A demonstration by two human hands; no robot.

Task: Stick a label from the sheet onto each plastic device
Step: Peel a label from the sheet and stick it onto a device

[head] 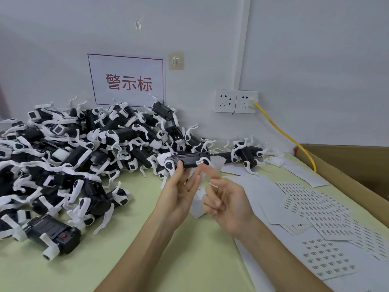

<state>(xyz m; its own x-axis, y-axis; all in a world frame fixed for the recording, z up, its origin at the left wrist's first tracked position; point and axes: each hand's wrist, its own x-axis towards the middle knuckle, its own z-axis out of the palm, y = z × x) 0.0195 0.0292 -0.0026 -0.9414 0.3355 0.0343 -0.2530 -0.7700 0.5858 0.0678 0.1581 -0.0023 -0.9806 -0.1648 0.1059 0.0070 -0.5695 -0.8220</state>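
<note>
My left hand (181, 190) holds up a black-and-white plastic device (185, 161) by its underside, thumb and fingers curled around it. A small white label (200, 162) sits on the device's right end. My right hand (225, 199) hovers just right of the device, index finger raised toward the label and blurred, the other fingers curled. Whether the fingertip touches the label is unclear. Label sheets (328, 258) with rows of small dark labels lie on the table to the right.
A large heap of black-and-white devices (73, 154) fills the left and back of the green table (168, 260). A few more devices (246, 154) lie at the back right. A cardboard box (347, 165) stands on the right, a yellow cable (284, 133) runs from wall sockets.
</note>
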